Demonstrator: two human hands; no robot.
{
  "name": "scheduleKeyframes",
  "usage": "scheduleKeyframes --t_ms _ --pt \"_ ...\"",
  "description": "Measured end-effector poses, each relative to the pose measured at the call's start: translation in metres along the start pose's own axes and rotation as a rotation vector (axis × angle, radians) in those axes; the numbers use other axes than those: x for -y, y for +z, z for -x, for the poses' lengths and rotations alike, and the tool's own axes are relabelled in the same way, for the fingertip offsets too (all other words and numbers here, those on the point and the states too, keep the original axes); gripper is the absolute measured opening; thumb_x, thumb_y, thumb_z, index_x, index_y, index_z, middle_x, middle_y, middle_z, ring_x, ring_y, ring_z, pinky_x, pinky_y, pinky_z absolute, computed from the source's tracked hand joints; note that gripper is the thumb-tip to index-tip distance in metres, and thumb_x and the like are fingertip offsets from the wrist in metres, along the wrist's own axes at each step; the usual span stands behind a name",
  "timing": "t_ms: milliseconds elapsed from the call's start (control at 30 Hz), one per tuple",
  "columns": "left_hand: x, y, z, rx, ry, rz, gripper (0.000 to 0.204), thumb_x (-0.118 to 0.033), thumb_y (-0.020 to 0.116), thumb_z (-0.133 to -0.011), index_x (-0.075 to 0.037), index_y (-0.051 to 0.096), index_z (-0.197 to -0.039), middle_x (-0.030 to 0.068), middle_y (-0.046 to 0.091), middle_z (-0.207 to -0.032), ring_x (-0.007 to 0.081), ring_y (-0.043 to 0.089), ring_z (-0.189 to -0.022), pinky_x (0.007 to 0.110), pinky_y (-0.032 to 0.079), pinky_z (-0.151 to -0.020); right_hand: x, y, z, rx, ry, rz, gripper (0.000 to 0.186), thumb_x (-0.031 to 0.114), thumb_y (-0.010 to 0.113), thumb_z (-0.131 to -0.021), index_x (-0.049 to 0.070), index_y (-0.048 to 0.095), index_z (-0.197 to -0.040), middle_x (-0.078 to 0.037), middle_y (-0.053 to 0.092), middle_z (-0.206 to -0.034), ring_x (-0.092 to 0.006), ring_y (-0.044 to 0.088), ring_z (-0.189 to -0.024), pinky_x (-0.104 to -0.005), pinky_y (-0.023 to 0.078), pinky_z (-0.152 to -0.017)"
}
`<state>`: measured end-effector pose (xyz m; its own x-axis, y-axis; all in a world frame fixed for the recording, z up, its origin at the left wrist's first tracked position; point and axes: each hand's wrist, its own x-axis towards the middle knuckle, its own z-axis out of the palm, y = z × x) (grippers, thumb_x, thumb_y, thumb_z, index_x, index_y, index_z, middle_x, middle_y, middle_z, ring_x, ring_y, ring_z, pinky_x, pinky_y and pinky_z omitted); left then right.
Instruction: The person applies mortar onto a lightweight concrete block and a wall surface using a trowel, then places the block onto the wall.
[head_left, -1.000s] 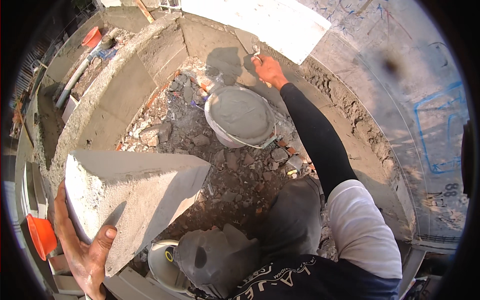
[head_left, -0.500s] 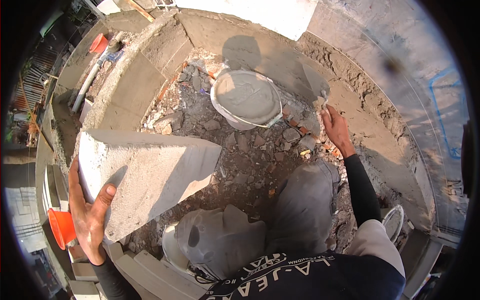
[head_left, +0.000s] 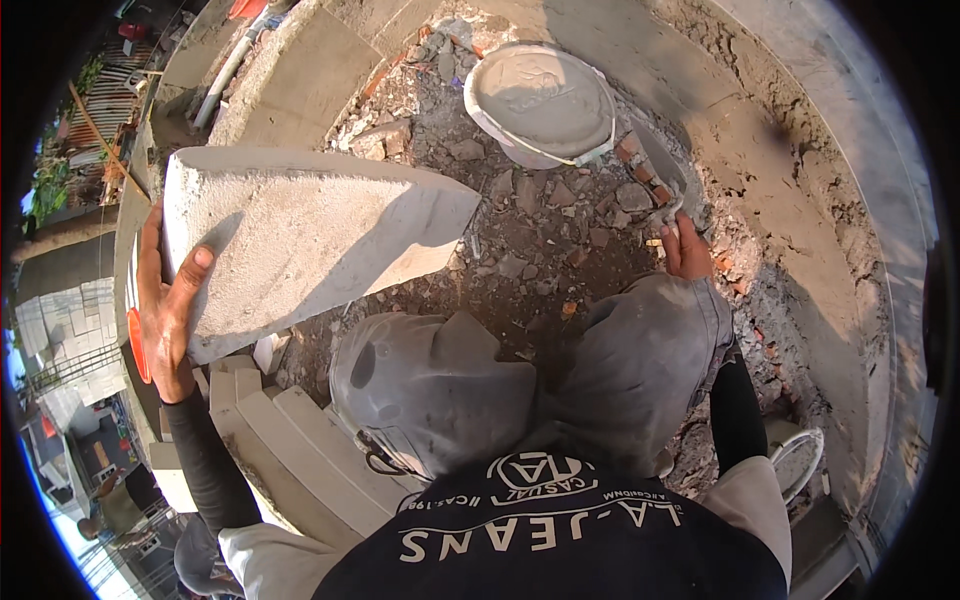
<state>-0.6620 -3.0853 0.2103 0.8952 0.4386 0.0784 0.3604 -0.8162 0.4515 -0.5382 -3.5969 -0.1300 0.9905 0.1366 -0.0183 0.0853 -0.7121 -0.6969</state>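
My left hand (head_left: 170, 310) grips the near-left end of a pale, rough-surfaced block (head_left: 300, 240), thumb on its face and fingers round the edge. My right hand (head_left: 687, 250) is closed on the handle of a trowel (head_left: 658, 160), held low beside my bent knee, with the grey blade pointing away from me over the rubble (head_left: 545, 220). Beyond the block and left of the blade stands a white bucket (head_left: 540, 100) full of wet grey mortar. Part of an orange container (head_left: 138, 345) shows behind my left hand.
Low mortar-covered walls (head_left: 800, 180) enclose the rubble floor on the left, far and right sides. More pale blocks (head_left: 310, 450) lie stacked at the lower left. A bucket rim (head_left: 805, 440) shows at the lower right, a pipe (head_left: 230, 70) beyond the left wall. People (head_left: 125, 505) are visible far lower left.
My right hand with the trowel has come down from beside the far wall toward my knee. My left hand still grips the block, which appears higher in the picture as the view has shifted.
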Motion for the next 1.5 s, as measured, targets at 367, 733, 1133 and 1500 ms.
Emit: scheduleKeyframes --t_ms 367,733,1133,1500 --pt "0.038 -0.011 0.060 -0.154 0.056 0.050 0.111 -0.064 0.077 -0.070 -0.003 0.035 -0.153 0.0223 0.040 -0.152 0.0336 0.040 -0.140 0.046 0.030 -0.115 0.094 -0.032 -0.113 0.175 -0.282 0.385 0.027 0.027 0.055 -0.097 0.003 0.060 -0.109 -0.026 0.068 -0.088 -0.0472 0.065 -0.083 -0.0537 0.051 -0.074" --pt "0.058 -0.017 0.080 -0.221 -0.025 0.116 0.120 -0.071 0.078 -0.064 -0.002 0.035 -0.152 0.0207 0.040 -0.153 0.0338 0.039 -0.141 0.048 0.029 -0.117 0.143 0.048 -0.228 0.344 -0.320 0.724 0.025 0.016 0.052 -0.090 -0.002 0.070 -0.091 -0.026 0.071 -0.099 -0.0427 0.069 -0.097 -0.0480 0.053 -0.084" --pt "0.103 -0.017 0.064 -0.195 -0.065 0.201 0.117 -0.067 0.079 -0.065 -0.002 0.035 -0.153 0.0240 0.043 -0.148 0.0356 0.045 -0.136 0.048 0.034 -0.114 0.119 0.058 -0.216 0.752 0.446 -0.364 0.039 0.034 0.046 -0.103 0.001 0.061 -0.120 -0.001 0.054 -0.078 -0.0111 0.052 -0.060 -0.0277 0.044 -0.048" --pt "0.063 -0.016 0.037 -0.135 -0.063 0.274 0.108 -0.051 0.084 -0.066 0.001 0.037 -0.149 0.0241 0.050 -0.140 0.0328 0.047 -0.133 0.043 0.033 -0.114 0.147 0.047 -0.157 0.598 0.154 -0.819 0.039 0.039 0.050 -0.104 0.006 0.062 -0.120 0.003 0.053 -0.070 -0.0045 0.049 -0.049 -0.0219 0.040 -0.042"
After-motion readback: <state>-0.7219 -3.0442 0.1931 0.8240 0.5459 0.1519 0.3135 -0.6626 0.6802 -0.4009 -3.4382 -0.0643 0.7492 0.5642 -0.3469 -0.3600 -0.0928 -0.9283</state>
